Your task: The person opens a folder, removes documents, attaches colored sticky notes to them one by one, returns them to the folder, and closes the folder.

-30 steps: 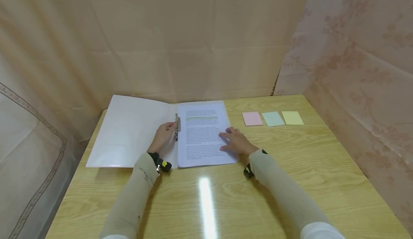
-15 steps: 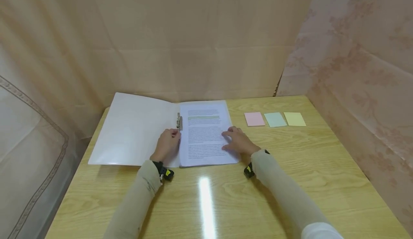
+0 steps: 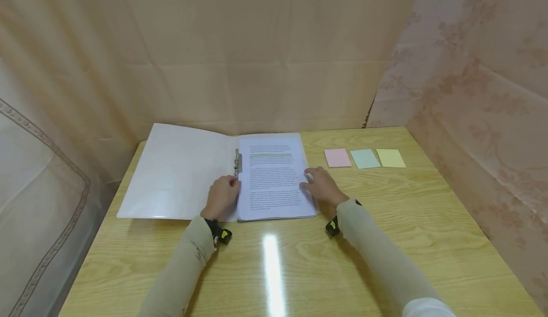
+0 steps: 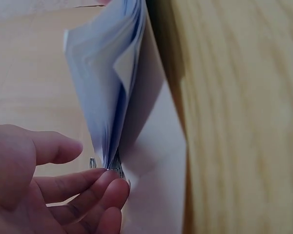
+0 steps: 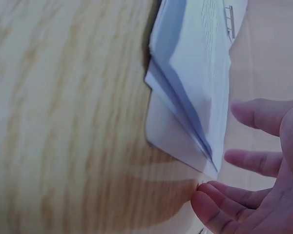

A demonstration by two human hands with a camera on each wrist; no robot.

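Note:
A white folder (image 3: 175, 174) lies spread on the table, with a stack of printed papers (image 3: 274, 179) on its right side. One green line crosses the top page. Along the folder's fold sits a metal clip (image 3: 237, 161), partly hidden. Just below the clip, my left hand (image 3: 221, 194) touches the stack's left edge; in the left wrist view its fingers (image 4: 90, 192) bend loosely against the sheets, with the thumb apart. My right hand (image 3: 325, 186) is at the papers' right edge, fingers spread and nothing between them; the right wrist view shows loose sheet corners beside it.
Pink (image 3: 337, 158), mint (image 3: 365, 158) and yellow (image 3: 390, 158) sticky note pads lie in a row to the right of the folder on the wooden table (image 3: 406, 222). A beige curtain (image 3: 257, 60) hangs behind the table's far edge.
My left hand has slid from the clip down the papers' left edge, toward me. My right hand has shifted slightly right, from the page to its edge.

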